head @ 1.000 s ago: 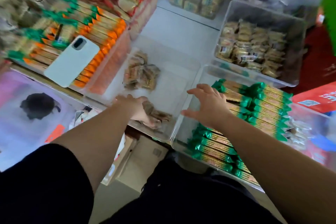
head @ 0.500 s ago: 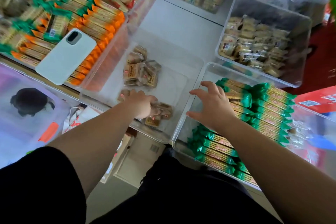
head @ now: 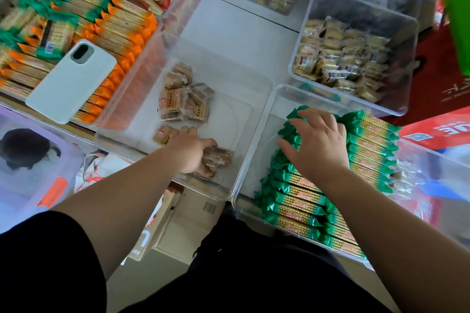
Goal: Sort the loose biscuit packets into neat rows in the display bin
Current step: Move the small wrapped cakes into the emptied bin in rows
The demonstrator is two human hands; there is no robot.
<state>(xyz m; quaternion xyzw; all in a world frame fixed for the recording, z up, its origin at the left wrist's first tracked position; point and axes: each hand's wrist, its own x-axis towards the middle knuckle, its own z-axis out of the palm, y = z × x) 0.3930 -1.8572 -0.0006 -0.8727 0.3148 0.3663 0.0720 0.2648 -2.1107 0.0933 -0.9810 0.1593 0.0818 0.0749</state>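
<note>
Brown packets: near edge of clear bin, clutched in left hand. More packets at 11 o'clock of it. Green packets: rows in bin at 3 o'clock; right hand spread flat on them. Phone: on orange packets, 10 o'clock.

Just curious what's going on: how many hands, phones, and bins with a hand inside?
Hands: 2 (left hand gripping brown packets, right hand)
Phones: 1 (phone)
Bins with a hand inside: 2 (brown-packet bin, green-packet bin)
Total: 5
</note>
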